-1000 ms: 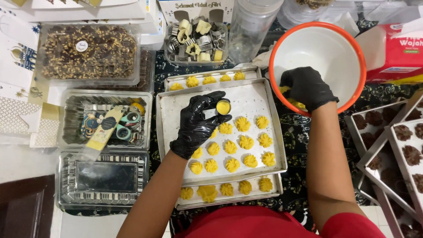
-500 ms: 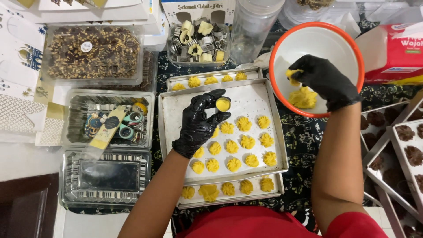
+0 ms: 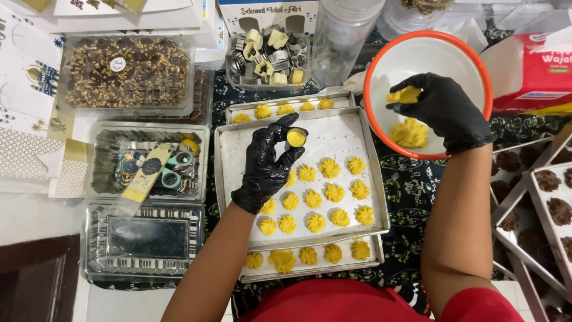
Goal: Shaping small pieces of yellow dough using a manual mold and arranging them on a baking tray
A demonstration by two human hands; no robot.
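head-worn view, straight down, close over baking tray (image 3: 238, 146)

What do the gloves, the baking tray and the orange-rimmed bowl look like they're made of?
Gloves on left hand and right hand: thin black nitrile or latex, glossy, creased. Baking tray: dull grey metal, probably aluminium. Bowl: smooth white inside, orange rim, plastic or enamel; cannot tell.

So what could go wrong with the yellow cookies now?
Three things, maybe. The left hand holds a small dough-filled mould right over the tray, so its wrist could squash the shaped cookies under it. The right hand pinches a soft lump of dough in the orange-rimmed bowl; it might drop or stick to the glove. The cookies also sit close together, so a new one could touch its neighbours.
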